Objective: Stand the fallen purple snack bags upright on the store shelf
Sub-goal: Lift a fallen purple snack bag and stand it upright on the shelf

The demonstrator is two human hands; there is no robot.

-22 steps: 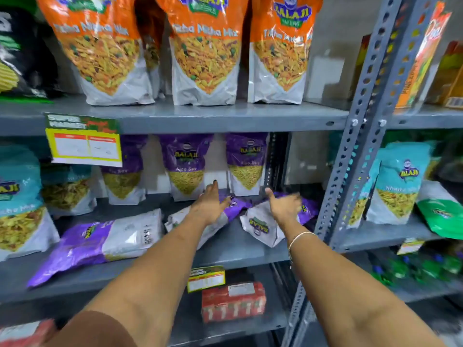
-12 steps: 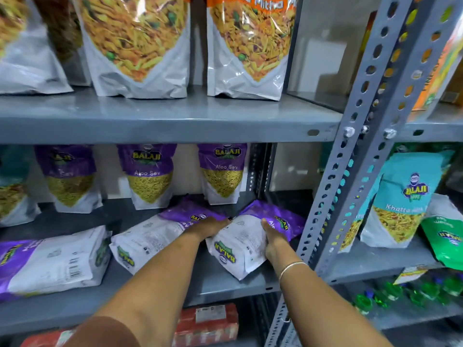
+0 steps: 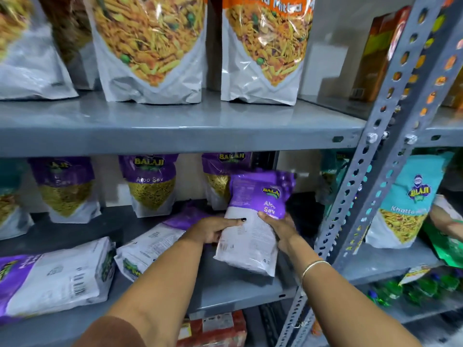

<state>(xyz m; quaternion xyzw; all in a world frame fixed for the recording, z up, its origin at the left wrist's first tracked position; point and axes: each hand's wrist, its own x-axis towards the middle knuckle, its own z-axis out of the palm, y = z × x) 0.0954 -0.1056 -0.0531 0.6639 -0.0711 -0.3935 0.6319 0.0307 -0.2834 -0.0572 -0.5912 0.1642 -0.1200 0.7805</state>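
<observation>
A purple and white Aloo Sev bag (image 3: 253, 216) is raised nearly upright off the grey middle shelf (image 3: 225, 289), its back side facing me. My left hand (image 3: 213, 227) grips its left edge and my right hand (image 3: 278, 225) grips its right edge. Two more purple bags lie flat on the same shelf: one (image 3: 152, 244) just left of my left hand, another (image 3: 55, 279) at the far left. Three purple bags stand upright at the back (image 3: 150, 184), (image 3: 65, 189), (image 3: 215, 181); the rightmost is partly hidden by the held bag.
Large orange mix bags (image 3: 152, 51) stand on the shelf above. A perforated grey upright post (image 3: 370, 176) rises just right of my right hand. Beyond it are teal bags (image 3: 406, 204) and a green bag (image 3: 448, 246). Red packs (image 3: 215, 329) sit on the lower shelf.
Both hands reached in, took hold of the rightmost fallen purple bag and tipped it up from lying flat to nearly upright. The camera moved closer to the shelf.
</observation>
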